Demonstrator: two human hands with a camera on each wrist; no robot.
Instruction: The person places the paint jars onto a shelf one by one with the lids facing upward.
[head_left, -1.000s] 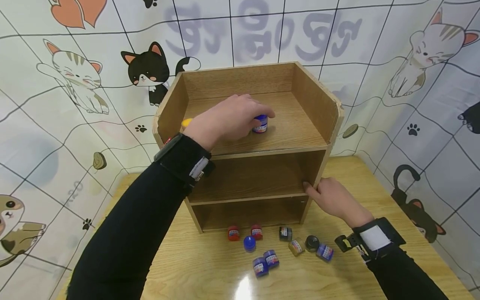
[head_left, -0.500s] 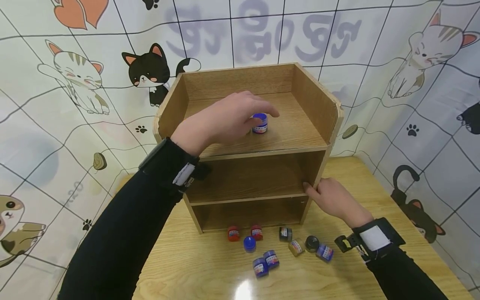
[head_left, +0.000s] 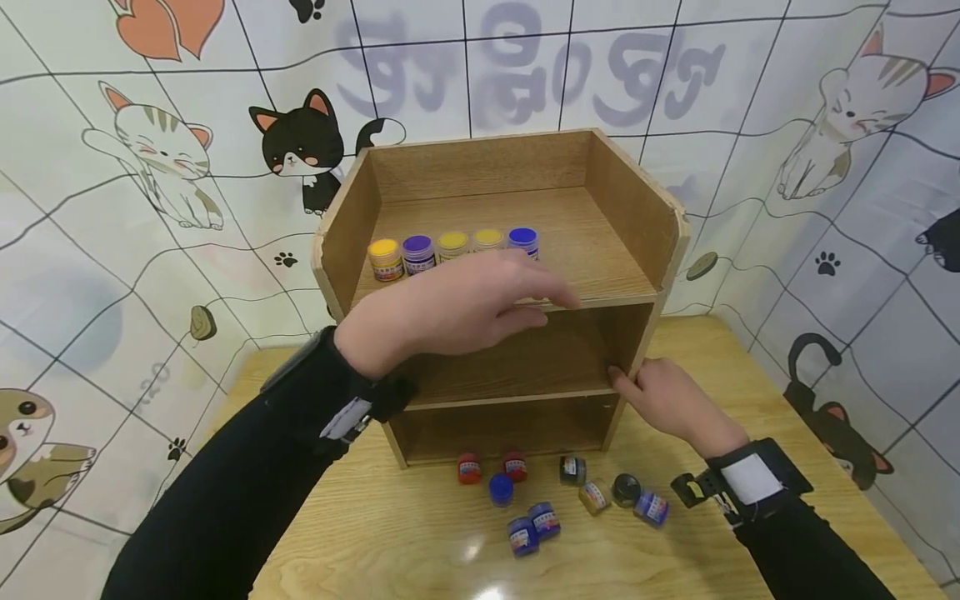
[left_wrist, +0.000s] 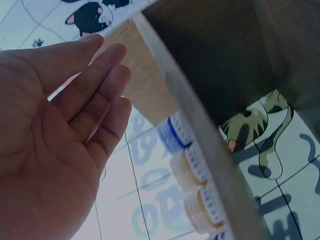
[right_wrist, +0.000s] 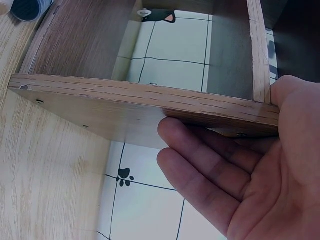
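Observation:
A three-level wooden shelf [head_left: 483, 171] stands on the table. My left hand [head_left: 465, 304] hovers in front of its top level, fingers extended and holding nothing; the left wrist view shows the bare palm [left_wrist: 50, 150]. Behind that hand, a row of small paint jars lines the top level: a yellow-lidded jar [head_left: 387, 260] at the left, a purple-lidded jar [head_left: 418, 253], two paler yellow jars [head_left: 453, 244], and a blue-lidded jar [head_left: 523, 239] at the right end. My right hand [head_left: 671, 400] grips the shelf's right side panel [right_wrist: 145, 95], thumb at the inner side, fingers along the outer face.
On the table [head_left: 390, 533] before the shelf lie several more jars: red jars [head_left: 469, 469], blue jars [head_left: 523, 537], black jars [head_left: 572, 470] and a gold jar [head_left: 595, 497]. A cloth printed with cats [head_left: 303, 142] hangs behind and at both sides.
My left hand has let go of the blue-lidded jar and drawn back down toward me, uncovering the row of jars. The right hand keeps its grip on the side panel.

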